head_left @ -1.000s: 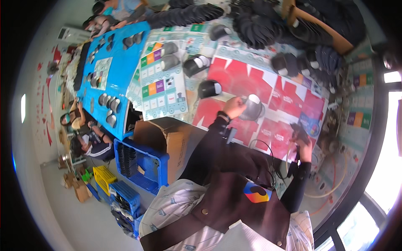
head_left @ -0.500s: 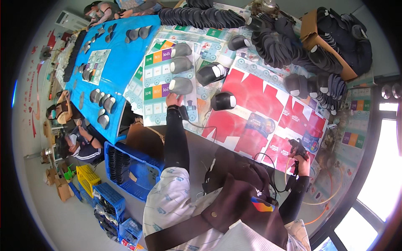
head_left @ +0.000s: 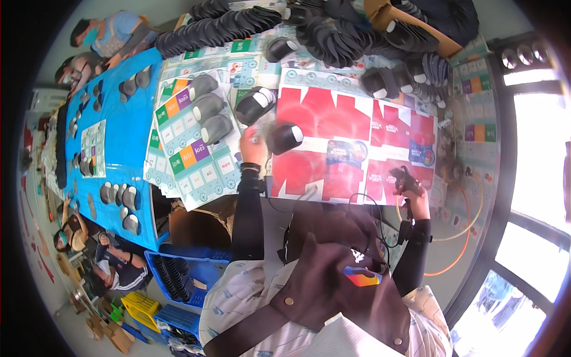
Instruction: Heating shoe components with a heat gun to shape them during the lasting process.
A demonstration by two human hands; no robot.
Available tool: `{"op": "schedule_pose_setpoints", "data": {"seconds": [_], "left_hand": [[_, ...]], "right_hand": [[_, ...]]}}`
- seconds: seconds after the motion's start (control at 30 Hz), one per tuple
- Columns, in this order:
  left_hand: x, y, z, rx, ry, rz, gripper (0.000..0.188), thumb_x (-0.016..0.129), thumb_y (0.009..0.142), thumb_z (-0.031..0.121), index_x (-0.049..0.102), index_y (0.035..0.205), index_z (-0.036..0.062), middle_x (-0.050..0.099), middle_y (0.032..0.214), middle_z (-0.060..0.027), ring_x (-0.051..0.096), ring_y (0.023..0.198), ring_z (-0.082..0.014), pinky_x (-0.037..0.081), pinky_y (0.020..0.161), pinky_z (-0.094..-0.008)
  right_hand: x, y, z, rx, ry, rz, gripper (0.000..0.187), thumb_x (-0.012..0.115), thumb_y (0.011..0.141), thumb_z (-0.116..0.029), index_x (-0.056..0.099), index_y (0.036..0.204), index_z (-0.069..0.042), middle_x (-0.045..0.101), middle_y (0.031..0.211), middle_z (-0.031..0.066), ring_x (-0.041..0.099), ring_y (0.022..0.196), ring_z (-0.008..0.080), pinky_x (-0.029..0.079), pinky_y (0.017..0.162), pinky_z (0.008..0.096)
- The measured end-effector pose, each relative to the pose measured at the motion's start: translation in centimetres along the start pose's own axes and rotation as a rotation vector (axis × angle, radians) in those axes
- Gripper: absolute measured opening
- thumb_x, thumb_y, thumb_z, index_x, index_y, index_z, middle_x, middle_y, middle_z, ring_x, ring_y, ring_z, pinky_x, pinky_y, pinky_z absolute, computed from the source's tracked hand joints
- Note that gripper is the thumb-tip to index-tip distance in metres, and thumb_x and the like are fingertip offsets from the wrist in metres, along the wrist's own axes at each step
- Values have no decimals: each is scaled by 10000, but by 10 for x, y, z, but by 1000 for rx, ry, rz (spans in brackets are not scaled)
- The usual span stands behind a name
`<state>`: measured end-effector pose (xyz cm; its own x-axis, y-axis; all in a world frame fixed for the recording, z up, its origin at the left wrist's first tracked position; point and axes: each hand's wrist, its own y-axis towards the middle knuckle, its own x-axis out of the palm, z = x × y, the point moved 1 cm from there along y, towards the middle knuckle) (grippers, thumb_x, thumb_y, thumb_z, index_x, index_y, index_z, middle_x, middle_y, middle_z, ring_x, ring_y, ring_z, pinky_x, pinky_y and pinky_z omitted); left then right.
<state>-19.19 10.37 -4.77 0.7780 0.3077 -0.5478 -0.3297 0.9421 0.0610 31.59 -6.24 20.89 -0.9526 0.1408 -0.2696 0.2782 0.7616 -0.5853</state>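
While right hand [head_left: 420, 204] gripped black handheld tool [head_left: 404, 178], left hand [head_left: 252, 147] was beside white-tipped black curved piece [head_left: 284, 139], its grip indiscernible.

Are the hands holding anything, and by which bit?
The right hand holds a dark tool, seemingly by its handle. The left hand is blurred; I see nothing held.

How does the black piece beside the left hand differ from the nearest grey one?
The black piece is dark with a white patch; the grey piece is paler. The black piece straddles the edge of the red sheet; the grey piece lies on a multicoloured sheet. Both look rounded.
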Motion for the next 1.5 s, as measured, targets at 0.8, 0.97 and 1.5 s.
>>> {"op": "schedule_pose_setpoints", "data": {"seconds": [0.8,0.97,1.5], "left_hand": [[265,-174,243,27,73,-607,359,693,778,227,681,1051,-4,717,936,-221,689,914,-405,539,825,-487],[340,-193,271,-74,129,-595,362,681,807,206,673,1102,-4,710,1026,-234,680,989,-399,535,877,-467],[342,-207,276,-189,111,-586,439,663,918,293,650,1246,2,737,1083,-189,720,1003,-298,546,856,-376]], "right_hand": [[-140,54,43,-53,-204,128,406,715,755,-114,693,1139,17,718,815,158,695,665,198,544,579,359],[-174,74,44,-40,-295,58,387,682,750,-124,684,1113,10,705,792,174,697,697,268,547,647,398],[-154,153,27,-249,-487,-118,312,644,814,-241,670,1030,-18,676,945,286,632,972,475,506,834,535]]}}
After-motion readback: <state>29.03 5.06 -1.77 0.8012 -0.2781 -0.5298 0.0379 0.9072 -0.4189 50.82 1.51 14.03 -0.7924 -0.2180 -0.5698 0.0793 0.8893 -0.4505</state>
